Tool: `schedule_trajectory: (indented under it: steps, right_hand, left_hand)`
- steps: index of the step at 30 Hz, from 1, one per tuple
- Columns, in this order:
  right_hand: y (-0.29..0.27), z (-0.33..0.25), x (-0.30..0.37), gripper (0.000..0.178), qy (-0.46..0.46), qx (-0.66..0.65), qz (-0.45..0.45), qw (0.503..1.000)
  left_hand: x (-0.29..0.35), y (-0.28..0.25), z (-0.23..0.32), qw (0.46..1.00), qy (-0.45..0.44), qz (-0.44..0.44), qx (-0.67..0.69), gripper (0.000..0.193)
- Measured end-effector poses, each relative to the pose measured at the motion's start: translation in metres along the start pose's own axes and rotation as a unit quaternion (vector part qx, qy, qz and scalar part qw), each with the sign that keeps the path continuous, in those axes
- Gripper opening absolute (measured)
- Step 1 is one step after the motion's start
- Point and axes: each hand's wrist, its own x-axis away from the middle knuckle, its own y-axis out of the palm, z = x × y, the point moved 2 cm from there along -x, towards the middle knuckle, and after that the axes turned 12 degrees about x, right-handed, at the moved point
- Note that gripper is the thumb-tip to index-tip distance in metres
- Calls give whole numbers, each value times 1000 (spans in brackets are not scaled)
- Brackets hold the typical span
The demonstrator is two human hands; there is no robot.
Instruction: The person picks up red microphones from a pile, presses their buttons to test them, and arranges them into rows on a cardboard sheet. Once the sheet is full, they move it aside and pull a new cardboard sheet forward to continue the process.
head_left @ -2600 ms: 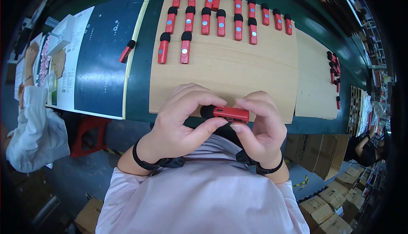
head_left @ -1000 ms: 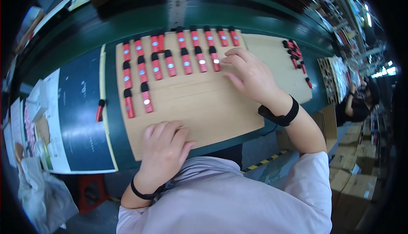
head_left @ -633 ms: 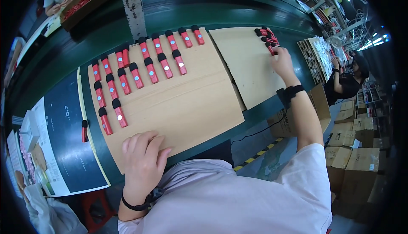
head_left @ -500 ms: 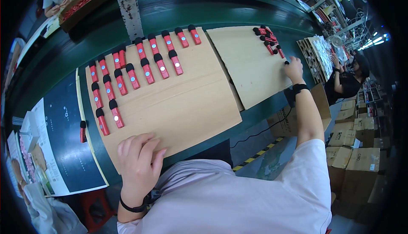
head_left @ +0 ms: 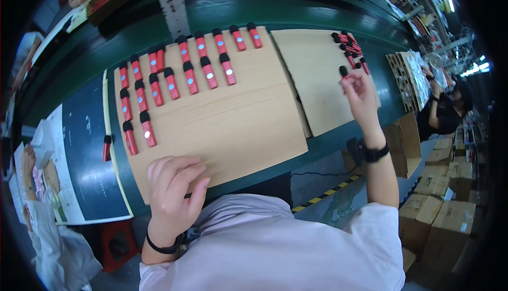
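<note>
Red clip-size microphones [head_left: 171,85] with black foam tops and round pale spots stand out in rows on the left cardboard sheet [head_left: 238,116]. My left hand [head_left: 174,190] hovers at that sheet's near edge, fingers loosely bent and apart, holding nothing. Over the right cardboard sheet [head_left: 317,84] my right hand [head_left: 360,95] pinches a small microphone [head_left: 343,71]. Its black top points away from me, and the fingers cover most of its body. Beyond that hand lies a loose pile of red microphones [head_left: 349,47] at the sheet's far right corner.
One microphone [head_left: 107,149] lies apart on the dark printed sheet [head_left: 87,158] at left. A metal post [head_left: 172,5] rises behind the rows. Cardboard boxes [head_left: 442,227] are stacked at right. Co-workers sit at far left and far right [head_left: 450,103].
My right hand has drawn back leftward from beside the pile, bringing a microphone up in its fingers. The left hand has stayed nearly in place. The whole view has shifted slightly.
</note>
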Motion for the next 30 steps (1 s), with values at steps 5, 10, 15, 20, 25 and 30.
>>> schedule_trajectory:
  steps: [5, 10, 15, 20, 25, 30]
  right_hand:
    - [56, -140, 72, 21, 13, -239, -264, 935]
    - [90, -190, 99, 23, -104, -226, -391, 886]
    - [105, -209, 111, 24, -106, -279, -373, 878]
    - [112, -200, 119, 23, 18, -352, -372, 859]
    - [110, -202, 120, 24, -30, -305, -335, 891]
    - [112, -208, 115, 27, -211, -224, -238, 921]
  left_hand:
    - [-3, -2, 4, 996, -13, 17, 86, 26]
    - [-3, -8, 13, 986, -17, 12, 164, 30]
    - [16, -23, 2, 987, 5, 36, 156, 31]
    - [21, -31, 0, 986, 16, 74, 146, 34]
    - [25, -32, -6, 987, 5, 44, 157, 33]
    - [20, -28, -2, 977, -22, 70, 198, 34]
